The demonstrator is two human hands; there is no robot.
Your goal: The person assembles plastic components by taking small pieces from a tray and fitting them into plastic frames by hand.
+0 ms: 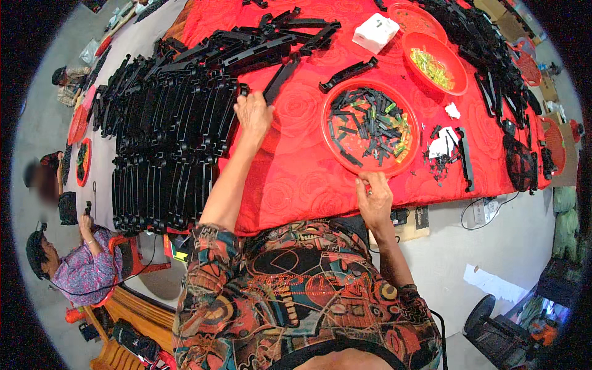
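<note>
My left hand [254, 117] reaches to the right edge of a large stack of black plastic strips [166, 123]. Its fingers are curled at the end of one strip in the stack. Just beyond the fingertips, a loose black strip [282, 77] lies slanted on the red cloth; whether the hand touches it is unclear. My right hand [374, 192] is at the near rim of a round red tray [328, 140], fingers closed on the edge. Inside the tray are many small black pieces [373, 120] and some yellow-green bits [404, 139].
A red bowl [456, 86] of yellow-green bits stands behind the tray, near a white block [375, 33]. More black strips [453, 24] are piled at the far right. A single strip [464, 159] lies beside white paper [443, 143]. At left, another person [80, 262] sits by the table.
</note>
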